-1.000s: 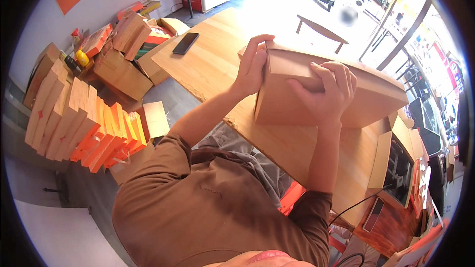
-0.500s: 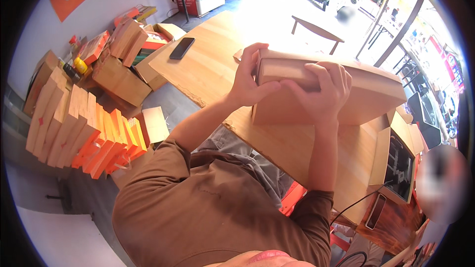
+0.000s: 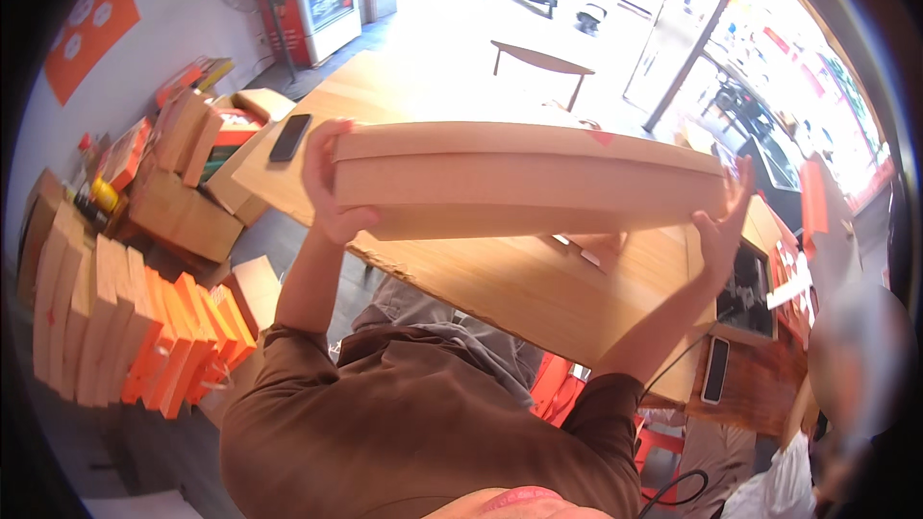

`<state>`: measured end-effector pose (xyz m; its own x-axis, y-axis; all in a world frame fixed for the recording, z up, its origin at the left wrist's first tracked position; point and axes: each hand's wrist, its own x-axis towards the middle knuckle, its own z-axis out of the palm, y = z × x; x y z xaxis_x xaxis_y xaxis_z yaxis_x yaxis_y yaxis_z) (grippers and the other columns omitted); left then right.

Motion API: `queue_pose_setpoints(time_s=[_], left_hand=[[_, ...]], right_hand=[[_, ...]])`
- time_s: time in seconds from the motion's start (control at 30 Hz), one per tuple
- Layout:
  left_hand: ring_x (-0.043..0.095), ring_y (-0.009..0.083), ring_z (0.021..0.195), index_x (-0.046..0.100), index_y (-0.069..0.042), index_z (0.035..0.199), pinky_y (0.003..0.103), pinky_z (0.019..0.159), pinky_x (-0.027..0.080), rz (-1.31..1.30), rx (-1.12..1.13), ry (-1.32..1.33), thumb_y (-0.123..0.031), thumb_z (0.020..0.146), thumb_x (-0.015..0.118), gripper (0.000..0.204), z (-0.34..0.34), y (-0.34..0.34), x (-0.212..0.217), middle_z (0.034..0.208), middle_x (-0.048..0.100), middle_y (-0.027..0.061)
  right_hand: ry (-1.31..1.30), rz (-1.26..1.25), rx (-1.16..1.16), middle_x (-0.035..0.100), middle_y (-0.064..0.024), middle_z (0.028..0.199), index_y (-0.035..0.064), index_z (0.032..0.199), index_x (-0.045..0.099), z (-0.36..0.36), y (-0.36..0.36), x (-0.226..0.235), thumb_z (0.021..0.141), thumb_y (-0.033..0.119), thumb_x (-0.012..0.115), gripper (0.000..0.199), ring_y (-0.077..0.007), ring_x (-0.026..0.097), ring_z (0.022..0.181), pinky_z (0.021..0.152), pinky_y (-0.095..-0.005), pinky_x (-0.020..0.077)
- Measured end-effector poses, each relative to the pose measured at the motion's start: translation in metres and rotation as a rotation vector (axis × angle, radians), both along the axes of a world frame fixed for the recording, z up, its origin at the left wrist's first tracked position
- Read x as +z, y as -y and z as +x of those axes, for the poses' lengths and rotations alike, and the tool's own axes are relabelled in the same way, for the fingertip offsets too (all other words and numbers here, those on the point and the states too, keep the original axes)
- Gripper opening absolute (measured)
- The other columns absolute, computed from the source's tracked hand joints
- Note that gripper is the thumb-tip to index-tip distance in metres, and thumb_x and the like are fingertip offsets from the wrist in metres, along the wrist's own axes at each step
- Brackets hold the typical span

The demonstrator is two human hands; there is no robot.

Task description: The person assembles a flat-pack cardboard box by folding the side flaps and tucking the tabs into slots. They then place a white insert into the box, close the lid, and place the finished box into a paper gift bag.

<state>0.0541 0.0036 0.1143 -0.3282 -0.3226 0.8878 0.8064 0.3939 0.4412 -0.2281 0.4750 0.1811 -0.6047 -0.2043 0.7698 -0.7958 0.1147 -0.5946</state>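
A long brown cardboard box point(image 3: 524, 178), with a small red mark on its top, is held level above the wooden table point(image 3: 500, 274). My left hand point(image 3: 330, 187) grips its left end, fingers over the far corner and thumb along the near side. At the opposite end, my right hand point(image 3: 723, 226) holds the box with its thumb low and its fingers raised past the edge. Beneath the box, a brownish flat piece with white strips point(image 3: 588, 252) lies on the tabletop, partly hidden.
A black phone point(image 3: 290, 138) lies at the table's far left. Stacked flat brown boxes point(image 3: 82, 312) and orange boxes point(image 3: 187, 341) stand on my left, below a heap of cartons point(image 3: 183, 207). Another open carton point(image 3: 745, 288) sits to the right, near a blurred person point(image 3: 856, 365).
The box has swung round to lie lengthwise across my view. My left hand has shifted left and my right hand has moved to the box's right end.
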Motion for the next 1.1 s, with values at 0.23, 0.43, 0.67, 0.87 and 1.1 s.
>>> queue_pose_setpoints(time_s=[0.23, 0.43, 0.67, 0.87, 1.1], left_hand=[[0.064, 0.0283, 0.123, 0.035, 0.006, 0.157, 0.042, 0.106, 0.051, -0.034, 0.131, 0.002, -0.069, 0.073, 0.092, 0.126, 0.024, 0.022, -0.006, 0.136, 0.062, 0.0187], [0.065, 0.0357, 0.124, 0.042, -0.003, 0.149, 0.049, 0.106, 0.054, -0.242, 0.025, 0.09, -0.042, 0.071, 0.102, 0.106, 0.04, 0.039, 0.014, 0.136, 0.064, 0.0214], [0.065, 0.0431, 0.13, 0.049, -0.01, 0.14, 0.051, 0.109, 0.055, -0.671, 0.212, 0.069, -0.01, 0.082, 0.093, 0.073, 0.008, 0.04, 0.039, 0.138, 0.068, 0.0213], [0.063, 0.0427, 0.136, 0.056, -0.004, 0.13, 0.05, 0.114, 0.052, -0.753, 0.243, 0.232, -0.007, 0.087, 0.084, 0.052, -0.046, 0.053, -0.07, 0.137, 0.069, 0.0218], [0.049, 0.0455, 0.148, 0.064, -0.003, 0.124, 0.054, 0.122, 0.043, -0.864, 0.092, 0.661, -0.033, 0.081, 0.087, 0.057, -0.034, 0.039, -0.077, 0.151, 0.057, 0.0214]], right_hand=[[0.085, -0.384, 0.422, 0.067, -0.0131, 0.141, -0.0102, 0.157, 0.047, -0.036, 0.039, -0.038, 0.09, 0.071, 0.077, 0.11, -0.0143, 0.065, 0.116, 0.098, -0.0281, 0.0514], [0.019, -0.659, 0.403, 0.067, -0.012, 0.113, -0.0026, 0.128, 0.062, -0.034, 0.047, -0.036, 0.102, 0.046, 0.069, 0.055, -0.0244, 0.067, 0.108, 0.096, -0.0394, 0.0537], [-0.195, -0.741, 0.315, 0.066, -0.0177, 0.121, 0.0039, 0.126, 0.067, -0.046, 0.033, -0.036, 0.109, 0.037, 0.052, 0.04, -0.0356, 0.061, 0.125, 0.116, -0.0552, 0.0442], [0.542, -0.777, 0.412, 0.064, -0.0165, 0.134, 0.0028, 0.132, 0.066, -0.099, 0.008, -0.146, 0.106, 0.025, 0.061, 0.034, -0.0282, 0.06, 0.132, 0.114, -0.0399, 0.0486], [0.754, 0.021, -0.01, 0.056, -0.019, 0.157, -0.0023, 0.155, 0.052, -0.048, 0.0, -0.18, 0.097, 0.007, 0.061, 0.059, -0.0274, 0.055, 0.143, 0.117, -0.0385, 0.0474]])
